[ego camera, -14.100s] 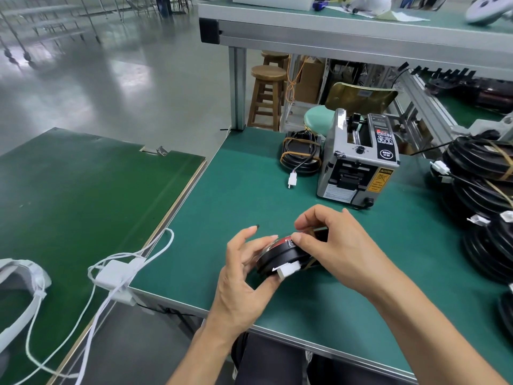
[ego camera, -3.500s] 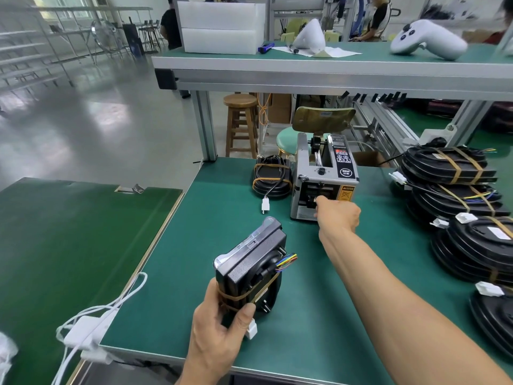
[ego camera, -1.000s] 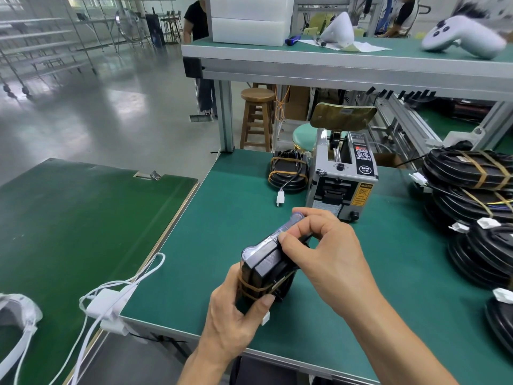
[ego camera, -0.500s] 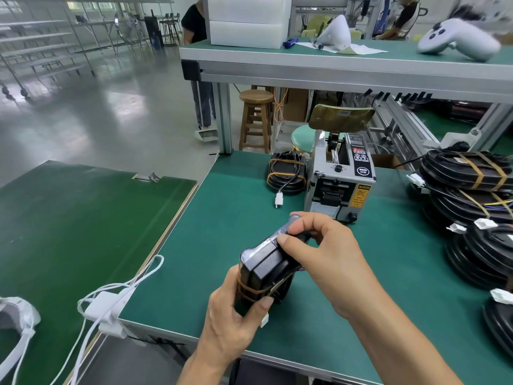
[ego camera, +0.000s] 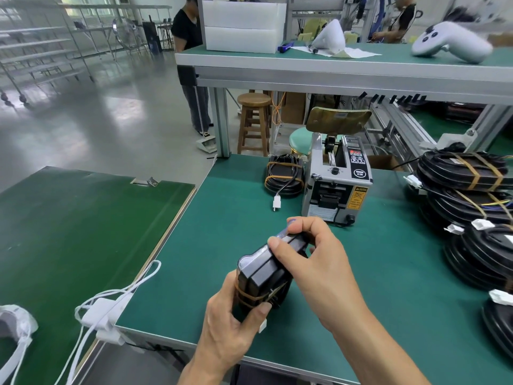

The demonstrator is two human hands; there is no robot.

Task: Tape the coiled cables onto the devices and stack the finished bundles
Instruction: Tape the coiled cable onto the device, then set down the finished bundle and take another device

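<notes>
The left hand [ego camera: 231,315] grips the lower end of a black device [ego camera: 263,276] held upright on its edge just above the desk [ego camera: 211,234], thumb curled across a tan tape band that already wraps the coiled cable against its body. The right hand [ego camera: 308,262] pinches the device's upper edge, thumb and forefinger closed on it, apparently pressing a second strip of tape down there; the strip itself is too thin to make out. A small white connector [ego camera: 262,325] hangs below the left thumb. The step in hand looks like the second taping of this bundle, so the next move calls for smoothing that strip round the edge, then carrying the bundle to a stack. Beyond the hands stands the grey tape dispenser [ego camera: 337,182], and just to its left a finished bundle [ego camera: 284,176] lies flat with its white plug on the desk. At the right edge, well apart from the hands, larger stacks of black bundles [ego camera: 466,195] wait, some banded in tan tape. A white charger and cable [ego camera: 105,315] drape over the desk's near left corner.
</notes>
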